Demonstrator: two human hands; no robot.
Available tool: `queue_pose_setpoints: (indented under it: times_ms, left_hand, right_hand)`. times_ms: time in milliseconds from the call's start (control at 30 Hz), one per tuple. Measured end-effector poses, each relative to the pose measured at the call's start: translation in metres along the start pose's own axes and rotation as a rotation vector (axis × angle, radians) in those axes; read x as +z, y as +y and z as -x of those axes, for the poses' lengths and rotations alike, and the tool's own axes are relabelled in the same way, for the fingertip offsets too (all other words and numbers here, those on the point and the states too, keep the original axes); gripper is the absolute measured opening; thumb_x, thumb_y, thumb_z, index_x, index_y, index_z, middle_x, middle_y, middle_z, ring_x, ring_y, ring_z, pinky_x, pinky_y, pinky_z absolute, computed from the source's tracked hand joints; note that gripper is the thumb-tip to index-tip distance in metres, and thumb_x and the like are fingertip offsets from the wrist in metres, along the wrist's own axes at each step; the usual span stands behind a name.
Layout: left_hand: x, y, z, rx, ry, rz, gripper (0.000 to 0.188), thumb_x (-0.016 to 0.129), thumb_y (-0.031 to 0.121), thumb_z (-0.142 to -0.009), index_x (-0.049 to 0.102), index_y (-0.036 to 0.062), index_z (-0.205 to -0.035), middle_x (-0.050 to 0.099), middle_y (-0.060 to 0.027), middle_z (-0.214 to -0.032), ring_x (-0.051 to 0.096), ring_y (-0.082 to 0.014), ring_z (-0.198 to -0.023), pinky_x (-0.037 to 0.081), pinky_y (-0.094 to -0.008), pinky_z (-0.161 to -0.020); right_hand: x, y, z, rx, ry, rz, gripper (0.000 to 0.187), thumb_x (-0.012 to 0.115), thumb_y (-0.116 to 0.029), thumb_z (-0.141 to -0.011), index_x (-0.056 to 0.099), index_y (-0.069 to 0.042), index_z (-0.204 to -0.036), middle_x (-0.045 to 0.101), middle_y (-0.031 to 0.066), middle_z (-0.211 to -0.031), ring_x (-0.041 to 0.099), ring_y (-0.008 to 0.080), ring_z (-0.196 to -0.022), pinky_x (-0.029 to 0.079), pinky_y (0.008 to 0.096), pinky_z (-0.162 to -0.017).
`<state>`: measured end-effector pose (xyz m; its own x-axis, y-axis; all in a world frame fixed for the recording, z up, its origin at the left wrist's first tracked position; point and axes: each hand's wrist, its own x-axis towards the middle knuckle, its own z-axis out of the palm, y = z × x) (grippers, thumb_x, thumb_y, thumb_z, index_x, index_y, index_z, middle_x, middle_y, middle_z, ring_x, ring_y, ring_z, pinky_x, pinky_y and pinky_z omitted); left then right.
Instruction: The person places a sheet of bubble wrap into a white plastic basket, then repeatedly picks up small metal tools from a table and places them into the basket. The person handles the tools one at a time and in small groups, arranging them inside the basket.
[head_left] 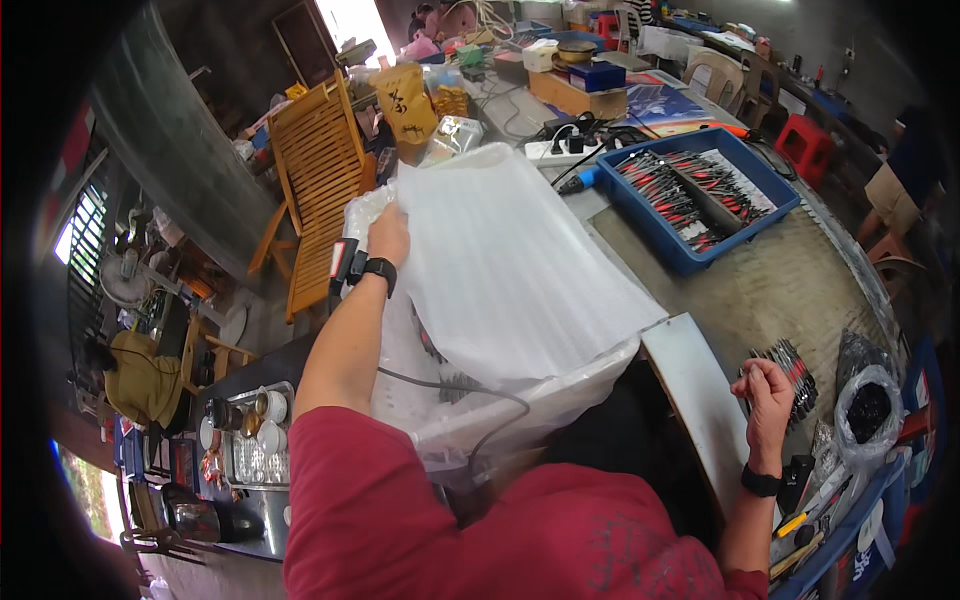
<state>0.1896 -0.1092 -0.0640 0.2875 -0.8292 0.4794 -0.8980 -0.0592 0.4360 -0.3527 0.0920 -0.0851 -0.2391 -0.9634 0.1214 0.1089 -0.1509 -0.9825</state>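
Observation:
My left hand (388, 236) is closed on the left edge of a white foam sheet (510, 270). The sheet lies over a container lined with clear plastic (450, 425); a few dark metal pieces show beneath its near edge. My right hand (766, 400) is held above the table's right side, fingers pinched together. Whether anything is between those fingertips I cannot make out. Right beside it sits a bunch of slim dark metal tools with red parts (797, 372). More such tools fill a blue tray (690, 262) farther off, in rows on either side of a divider.
A power strip with plugs and cables (560, 152) lies behind the sheet. Left stands a folding wooden chair (315, 165); a yellow pouch (405, 105) is beyond. A plastic-lined tub (868, 405) and a yellow-handled tool (792, 525) are at right. Another person (900, 175) stands far right.

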Motion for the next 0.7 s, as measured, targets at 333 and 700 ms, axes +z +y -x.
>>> queue_pose_setpoints:
  times_ms: [333, 700]
  left_hand:
    - [0.063, -0.059, 0.032, -0.203, -0.184, -0.06, 0.018, 0.049, 0.019, -0.085, 0.051, 0.0064, -0.098, 0.059, -0.025, -0.09, 0.055, -0.0435, -0.088, 0.043, -0.0494, -0.074]
    - [0.119, -0.095, 0.033, -0.306, -0.242, -0.175, 0.017, 0.048, 0.016, -0.084, 0.048, 0.0031, -0.096, 0.059, -0.0267, -0.089, 0.055, -0.0451, -0.086, 0.044, -0.049, -0.074]
  right_hand:
    - [-0.011, 0.012, 0.001, -0.016, 0.117, 0.114, 0.014, 0.051, -0.011, -0.09, 0.057, 0.002, -0.09, 0.052, 0.0027, -0.065, 0.05, 0.0094, -0.057, 0.042, 0.0228, -0.057]
    - [-0.014, 0.024, 0.003, 0.045, 0.176, 0.122, 0.014, 0.052, -0.011, -0.089, 0.056, 0.002, -0.091, 0.051, 0.0031, -0.064, 0.047, 0.0106, -0.057, 0.042, 0.0251, -0.058]
